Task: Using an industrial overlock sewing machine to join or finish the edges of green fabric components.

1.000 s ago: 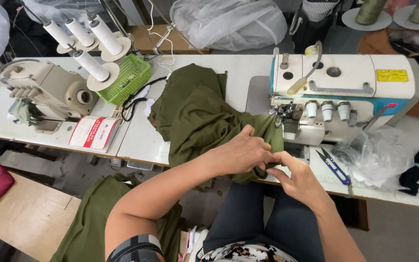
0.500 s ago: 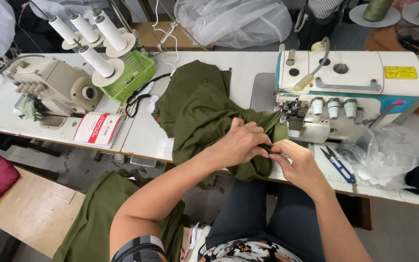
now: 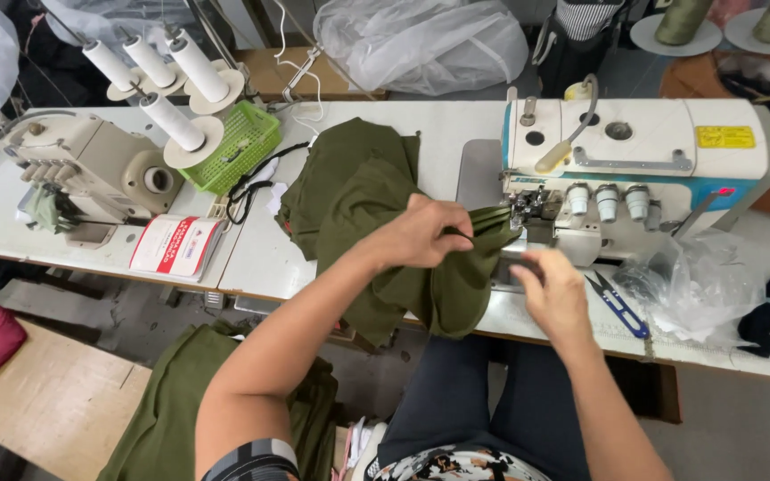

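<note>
Pinching olive cloth [image 3: 376,214] in left hand [image 3: 421,233] at bench front edge by sewing machine [image 3: 634,169]; right hand [image 3: 556,294] loosely curled, holding nothing. Soft, light, floppy: grip near the hem.

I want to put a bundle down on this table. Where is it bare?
Bare tabletop lies behind the green cloth, left of the overlock machine. Another strip lies between booklet and cloth. Crowded: around the needle, where both hands work, and right, by snips and plastic bag.

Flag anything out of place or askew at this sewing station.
More olive fabric lies heaped on the floor beside the person's seat, off the table. Otherwise nothing stands out.
</note>
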